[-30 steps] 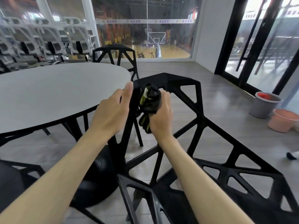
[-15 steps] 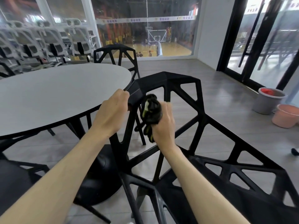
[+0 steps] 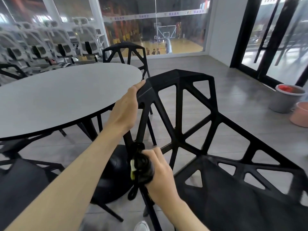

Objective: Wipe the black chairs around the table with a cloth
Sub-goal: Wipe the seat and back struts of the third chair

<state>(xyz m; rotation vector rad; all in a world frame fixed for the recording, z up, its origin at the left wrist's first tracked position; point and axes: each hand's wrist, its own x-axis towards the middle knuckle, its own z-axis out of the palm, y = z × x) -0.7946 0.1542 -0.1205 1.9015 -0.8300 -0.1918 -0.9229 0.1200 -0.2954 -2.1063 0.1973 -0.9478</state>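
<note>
Left hand is curled over the top corner of the nearest chair, fingers wrapped over the edge of the backrest so you mostly see the back of the hand. Right hand is lower down, gripping a bunched-up dark cloth with a bit of yellow-green showing on its left side, and pressing it against the left upright of that same backrest, close to where the back meets the seat. A loose end of the cloth dangles below the fist.

That chair is all black, an open lattice of triangular cutouts, angled with its seat running off to the lower right. It sits right at the edge of the round table, which has a pale grey top and black legs with a rounded black base underneath.

Second black chair of the same style is tucked in on the far side of the table, back upright. A third one shows at the lower left, only partly in shot.

Over on the right, by the black-framed glass doors, there's a grey bucket with something red in it, and a pink tub just beside it. Rows of white office chairs are stacked up behind the table on the left. Through the far window there's a basketball court, kinda blurry. Toe of a white shoe pokes in at the bottom edge.
</note>
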